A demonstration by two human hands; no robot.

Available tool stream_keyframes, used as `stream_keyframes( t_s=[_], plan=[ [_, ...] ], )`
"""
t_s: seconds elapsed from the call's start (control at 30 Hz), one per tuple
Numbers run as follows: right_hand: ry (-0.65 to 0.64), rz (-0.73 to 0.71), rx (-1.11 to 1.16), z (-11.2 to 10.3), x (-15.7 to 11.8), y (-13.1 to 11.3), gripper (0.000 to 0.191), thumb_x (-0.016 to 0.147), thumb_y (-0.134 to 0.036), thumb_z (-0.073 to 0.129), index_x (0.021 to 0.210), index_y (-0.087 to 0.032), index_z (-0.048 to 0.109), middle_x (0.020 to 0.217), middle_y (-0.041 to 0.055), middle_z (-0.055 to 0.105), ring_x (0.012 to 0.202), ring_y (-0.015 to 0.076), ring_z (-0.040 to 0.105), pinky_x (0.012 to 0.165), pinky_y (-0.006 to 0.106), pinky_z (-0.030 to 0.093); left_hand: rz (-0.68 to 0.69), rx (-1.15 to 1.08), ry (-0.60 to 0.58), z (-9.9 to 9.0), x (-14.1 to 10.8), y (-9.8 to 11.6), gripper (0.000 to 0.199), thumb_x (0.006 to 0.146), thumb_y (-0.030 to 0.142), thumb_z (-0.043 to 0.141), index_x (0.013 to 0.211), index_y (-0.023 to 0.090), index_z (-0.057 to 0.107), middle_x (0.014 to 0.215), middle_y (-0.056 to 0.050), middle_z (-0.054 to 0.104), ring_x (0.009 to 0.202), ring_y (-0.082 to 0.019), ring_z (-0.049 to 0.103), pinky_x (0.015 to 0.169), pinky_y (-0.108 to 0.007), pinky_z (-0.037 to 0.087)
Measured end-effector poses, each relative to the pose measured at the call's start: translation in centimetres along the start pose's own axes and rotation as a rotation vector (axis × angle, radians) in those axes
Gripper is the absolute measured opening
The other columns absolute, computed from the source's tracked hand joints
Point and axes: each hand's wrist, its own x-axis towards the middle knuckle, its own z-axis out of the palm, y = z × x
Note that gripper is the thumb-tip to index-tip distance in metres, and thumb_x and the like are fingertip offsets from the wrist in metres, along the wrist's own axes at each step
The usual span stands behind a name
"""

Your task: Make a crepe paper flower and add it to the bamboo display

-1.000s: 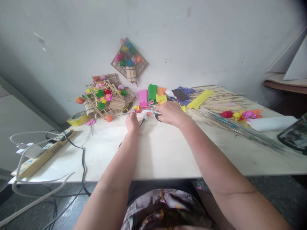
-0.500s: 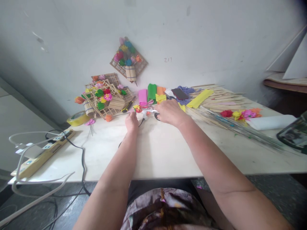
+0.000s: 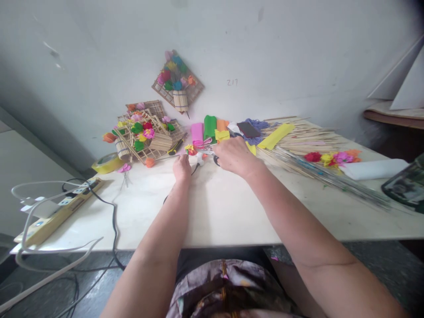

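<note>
My left hand (image 3: 182,168) is closed in a pinch just below a small red and yellow paper flower (image 3: 190,150). A thin stem or wire sticks out to the left of that hand. My right hand (image 3: 233,154) is wrapped around a pair of scissors (image 3: 216,160), whose dark handle loop shows beneath the fingers. The blades point left, at the flower; whether they touch it I cannot tell. Under the blades lies a small white object (image 3: 199,158) with a dark cord, its kind unclear.
Bamboo lattice pieces with paper flowers (image 3: 142,132) are heaped left, beside a yellow tape roll (image 3: 107,163) and a cutter knife (image 3: 178,145). Crepe paper (image 3: 210,127), bamboo sticks (image 3: 311,137) and wires (image 3: 331,181) lie behind and right. A power strip (image 3: 62,212) with cables borders the left.
Both hands stay almost in place. The scissor blades and the flower have shifted very slightly; the flower still sits by my left fingers.
</note>
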Motion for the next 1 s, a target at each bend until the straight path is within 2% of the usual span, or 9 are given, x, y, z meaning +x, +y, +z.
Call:
stream_keyframes(
  t_s=[0.47, 1.0],
  plan=[
    [0.013, 0.005, -0.011, 0.6, 0.3, 0.0, 0.025, 0.083, -0.014, 0.049, 0.098, -0.011, 0.069, 0.089, 0.0179, 0.069, 0.089, 0.0266, 0.063, 0.073, 0.032, 0.04, 0.021, -0.017, 0.02, 0.1, 0.1, -0.4, 0.022, 0.086, 0.02, 0.045, 0.083, 0.016, 0.067, 0.081, -0.009, 0.065, 0.075, -0.02, 0.057, 0.069, -0.028, 0.039],
    [0.006, -0.068, -0.045, 0.6, 1.3, 1.0, 0.023, 0.081, -0.013, 0.051, 0.094, -0.012, 0.07, 0.089, 0.0171, 0.07, 0.092, 0.0273, 0.064, 0.072, 0.032, 0.039, 0.014, -0.05, 0.008, 0.1, 0.1, -0.2, 0.019, 0.084, 0.018, 0.046, 0.078, 0.016, 0.065, 0.077, -0.008, 0.063, 0.072, -0.019, 0.056, 0.069, -0.028, 0.039]
  ],
)
